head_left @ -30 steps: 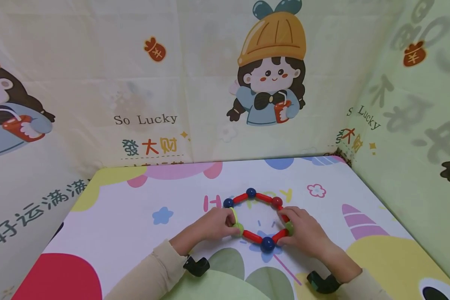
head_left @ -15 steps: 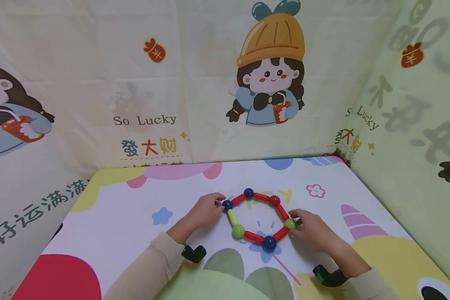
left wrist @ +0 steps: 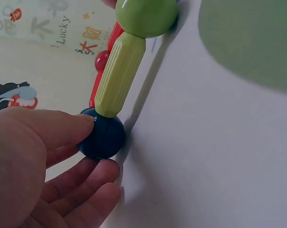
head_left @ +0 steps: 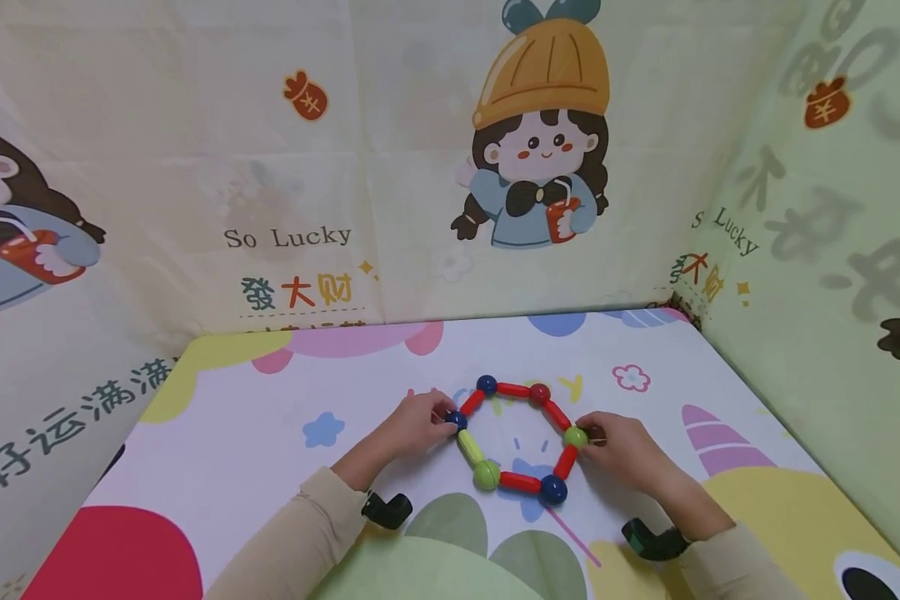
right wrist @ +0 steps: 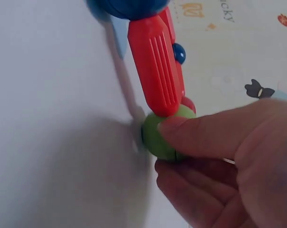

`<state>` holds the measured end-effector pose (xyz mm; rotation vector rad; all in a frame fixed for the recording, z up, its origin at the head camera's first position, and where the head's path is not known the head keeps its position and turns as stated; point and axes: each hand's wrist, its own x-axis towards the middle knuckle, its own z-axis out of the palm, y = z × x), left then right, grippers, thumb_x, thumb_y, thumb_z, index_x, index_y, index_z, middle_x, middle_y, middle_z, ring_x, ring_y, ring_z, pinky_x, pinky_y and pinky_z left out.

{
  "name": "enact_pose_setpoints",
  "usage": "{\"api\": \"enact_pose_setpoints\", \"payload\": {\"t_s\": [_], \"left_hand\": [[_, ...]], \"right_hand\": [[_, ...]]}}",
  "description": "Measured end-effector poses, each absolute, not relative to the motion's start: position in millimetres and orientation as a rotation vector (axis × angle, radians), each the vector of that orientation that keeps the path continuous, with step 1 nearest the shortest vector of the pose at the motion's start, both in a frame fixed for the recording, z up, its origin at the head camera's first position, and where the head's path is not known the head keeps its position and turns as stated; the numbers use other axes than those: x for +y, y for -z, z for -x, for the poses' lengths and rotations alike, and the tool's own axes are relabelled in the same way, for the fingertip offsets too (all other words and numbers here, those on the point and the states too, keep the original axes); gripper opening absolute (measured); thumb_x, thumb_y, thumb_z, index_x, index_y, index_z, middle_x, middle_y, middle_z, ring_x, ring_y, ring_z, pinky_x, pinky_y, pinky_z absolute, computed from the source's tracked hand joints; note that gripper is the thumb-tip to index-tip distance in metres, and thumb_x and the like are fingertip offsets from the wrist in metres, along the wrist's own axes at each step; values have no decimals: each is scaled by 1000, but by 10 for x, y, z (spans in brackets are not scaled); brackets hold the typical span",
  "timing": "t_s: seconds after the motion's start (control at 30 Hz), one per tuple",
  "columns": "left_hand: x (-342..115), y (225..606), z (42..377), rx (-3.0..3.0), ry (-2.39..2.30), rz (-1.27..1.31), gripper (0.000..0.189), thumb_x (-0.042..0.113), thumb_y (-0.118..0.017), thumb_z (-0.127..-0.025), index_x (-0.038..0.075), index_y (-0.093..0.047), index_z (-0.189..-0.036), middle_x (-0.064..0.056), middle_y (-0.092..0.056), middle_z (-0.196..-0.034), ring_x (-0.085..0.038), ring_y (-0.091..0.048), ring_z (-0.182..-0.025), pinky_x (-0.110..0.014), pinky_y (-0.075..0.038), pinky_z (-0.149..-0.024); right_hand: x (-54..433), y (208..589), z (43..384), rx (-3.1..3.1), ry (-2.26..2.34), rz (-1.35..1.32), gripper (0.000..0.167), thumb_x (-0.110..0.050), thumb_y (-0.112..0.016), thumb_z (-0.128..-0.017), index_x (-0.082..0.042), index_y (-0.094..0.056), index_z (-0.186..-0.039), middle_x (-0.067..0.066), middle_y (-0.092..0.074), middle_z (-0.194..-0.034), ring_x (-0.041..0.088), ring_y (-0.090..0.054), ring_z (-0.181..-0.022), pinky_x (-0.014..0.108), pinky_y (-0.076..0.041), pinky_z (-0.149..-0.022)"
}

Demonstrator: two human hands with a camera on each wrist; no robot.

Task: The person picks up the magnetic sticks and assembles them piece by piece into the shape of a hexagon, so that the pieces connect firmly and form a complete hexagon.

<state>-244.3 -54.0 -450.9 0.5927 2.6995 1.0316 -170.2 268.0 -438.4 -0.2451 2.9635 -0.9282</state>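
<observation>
A ring of red and yellow-green rods joined by coloured balls lies flat on the table. My left hand point(head_left: 420, 425) pinches the dark blue ball point(left wrist: 103, 135) at the ring's left corner between thumb and fingers. From that ball a yellow-green rod point(left wrist: 119, 76) runs to a green ball point(head_left: 486, 475). On the other side my right hand point(head_left: 618, 446) pinches another green ball point(right wrist: 165, 135), where two red rods meet; one of them, a ribbed red rod point(right wrist: 155, 66), leads to the near blue ball point(head_left: 553, 490). A red ball point(head_left: 540, 394) and a blue ball point(head_left: 487, 385) form the far side.
The table point(head_left: 240, 467) is covered with a printed cartoon mat. A pale patterned cloth point(head_left: 405, 167) hangs behind it and along the sides. Black wrist cameras sit on both wrists.
The left hand has shifted from the near-left green ball to the blue ball at the left corner. The right hand let its side slip, then regripped the green ball. The ring has turned slightly counterclockwise.
</observation>
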Motion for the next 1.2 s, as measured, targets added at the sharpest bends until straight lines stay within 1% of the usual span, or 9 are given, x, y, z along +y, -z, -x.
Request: {"api": "enact_pose_setpoints", "payload": {"t_s": [0.1, 0.23, 0.4, 0.57, 0.73, 0.83, 0.97, 1.1, 1.2], "left_hand": [[-544, 4505, 2430, 2687, -1041, -601, 24, 16, -73, -92, 8, -67, -114, 0, -64, -96, -17, -59, -90, -37, -53, -85], [-525, 4481, 2405, 2701, -1049, -595, 25, 19, -72, -94, 8, -68, -115, 0, -66, -100, -17, -60, -92, -37, -53, -86], [-467, 4451, 2372, 2708, -1067, -615, 21, 20, -72, -94, 8, -68, -111, -2, -66, -102, -18, -61, -93, -36, -54, -85], [-385, 4420, 2340, 2708, -1039, -617, 21, 21, -71, -94, 9, -69, -111, 0, -66, -101, -17, -60, -93, -34, -54, -84], [-315, 4402, 2311, 2707, -1053, -605, 17, 22, -73, -93, 11, -70, -106, 3, -66, -95, -16, -58, -89, -31, -54, -79], [-287, 4393, 2281, 2711, -1059, -632, 14, 22, -75, -92, 12, -70, -101, 3, -65, -92, -16, -58, -86, -30, -53, -77], [-246, 4403, 2225, 2724, -1024, -641, 14, 24, -76, -90, 13, -70, -98, 5, -62, -87, -15, -56, -82, -28, -51, -72], [-190, 4432, 2163, 2734, -1011, -639, 18, 26, -77, -90, 12, -70, -99, 5, -59, -84, -14, -54, -79, -25, -50, -66], [-151, 4434, 2117, 2741, -1038, -644, 21, 25, -77, -89, 10, -71, -103, 3, -58, -84, -15, -54, -79, -24, -50, -63]], "right_hand": [[2695, 4385, 1731, 2953, 922, 270, 35, -6, -76, -87, 3, -67, -120, 14, -69, -110, 32, -67, -100, 41, -58, -79], [2705, 4379, 1752, 2959, 908, 297, 34, -7, -74, -89, 2, -68, -121, 15, -69, -111, 30, -66, -99, 39, -58, -78], [2680, 4379, 1778, 2971, 927, 334, 32, -10, -73, -90, 1, -70, -120, 13, -71, -109, 27, -65, -97, 37, -58, -78], [2644, 4378, 1804, 2963, 956, 358, 31, -12, -73, -91, -1, -71, -120, 9, -71, -107, 24, -64, -96, 36, -57, -79], [2626, 4386, 1826, 2960, 951, 368, 29, -13, -73, -92, -3, -72, -119, 7, -71, -107, 22, -62, -95, 32, -56, -78], [2614, 4398, 1841, 2935, 985, 373, 30, -13, -72, -92, -3, -72, -120, 7, -71, -108, 22, -62, -95, 28, -55, -76], [2589, 4412, 1854, 2906, 1027, 371, 30, -14, -72, -93, -3, -71, -120, 6, -71, -107, 21, -62, -94, 25, -55, -73], [2549, 4414, 1851, 2907, 1031, 348, 29, -14, -73, -92, -4, -72, -119, 5, -71, -105, 19, -61, -92, 25, -54, -72], [2517, 4410, 1846, 2901, 1037, 332, 29, -15, -73, -91, -4, -73, -118, 4, -70, -103, 18, -61, -89, 25, -54, -72]]}}
